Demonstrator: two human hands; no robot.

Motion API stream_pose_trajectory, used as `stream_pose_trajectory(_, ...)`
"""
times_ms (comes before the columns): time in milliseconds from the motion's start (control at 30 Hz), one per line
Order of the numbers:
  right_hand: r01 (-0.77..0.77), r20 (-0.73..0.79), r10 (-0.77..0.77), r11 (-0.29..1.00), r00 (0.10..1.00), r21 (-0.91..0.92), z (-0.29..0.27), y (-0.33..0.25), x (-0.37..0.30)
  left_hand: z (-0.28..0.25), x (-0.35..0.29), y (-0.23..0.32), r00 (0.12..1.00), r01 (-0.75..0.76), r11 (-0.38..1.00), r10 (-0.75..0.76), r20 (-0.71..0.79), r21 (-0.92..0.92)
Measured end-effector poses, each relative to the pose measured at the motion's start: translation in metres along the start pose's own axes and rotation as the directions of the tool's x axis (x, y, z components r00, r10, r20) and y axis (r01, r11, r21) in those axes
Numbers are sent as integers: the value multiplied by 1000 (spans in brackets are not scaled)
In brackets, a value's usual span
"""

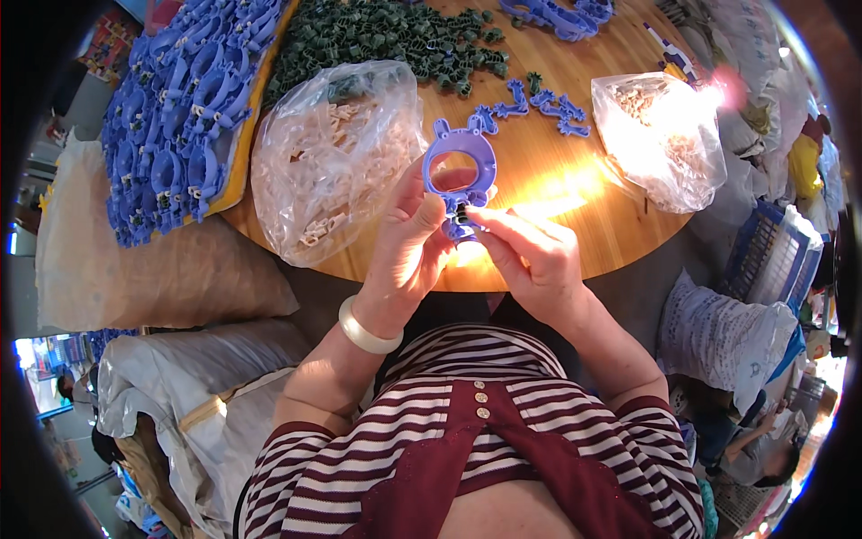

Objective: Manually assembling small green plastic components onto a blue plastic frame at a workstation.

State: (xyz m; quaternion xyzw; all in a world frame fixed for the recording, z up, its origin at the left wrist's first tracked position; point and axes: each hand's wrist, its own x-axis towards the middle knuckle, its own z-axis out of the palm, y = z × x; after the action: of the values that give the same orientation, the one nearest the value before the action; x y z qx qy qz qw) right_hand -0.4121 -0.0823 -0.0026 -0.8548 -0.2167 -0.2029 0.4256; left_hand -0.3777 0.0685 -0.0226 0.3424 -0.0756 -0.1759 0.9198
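Observation:
Over the near edge of the round wooden table, my left hand (413, 229) grips a purple plastic figure part (490, 160) with a large ring on top and a narrower body below. My right hand (534, 256) pinches at a small dark green plastic piece (462, 214) set against the figure's body. The fingertips partly cover where the two pieces meet. Beyond the figure lie several small purple plastic pieces (561, 110) on the tabletop. A heap of dark green plastic pieces (386, 40) spreads across the far side.
A clear bag of pale pieces (337, 171) stands left on the table (575, 247), another bag (660, 144) on the right. A yellow-edged board (247, 135) holds rows of purple parts at far left. Full sacks (723, 332) and a blue crate (759, 247) crowd the right.

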Motion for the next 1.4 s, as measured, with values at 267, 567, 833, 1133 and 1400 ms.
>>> stream_pose_trajectory(267, -62, 151, 62, 998, 987, -1, -2, 4, 4, 1, 1, 3, 997, 70, 997, -69, 42, -24)
stream_pose_trajectory(567, -354, 229, 302, 903, 925, 241, -19, 15, 111, 1, -18, 23, 999, 29, 999, -29, -13, -39)
stream_pose_trajectory(833, 511, 452, -422, 855, 786, -91, 85, 47, 179, -13, -42, 28, 1000, -29, 998, 29, -13, -53)
stream_pose_trajectory(1133, 390, 390, -354, 921, 850, -15, 78, 58, 169, -20, -40, 34, 997, 25, 998, -29, -70, -58)
stream_pose_trajectory(1400, 398, 372, -382, 917, 846, 35, 72, 59, 164, -18, -37, 30, 999, -23, 1000, 23, -27, -21)
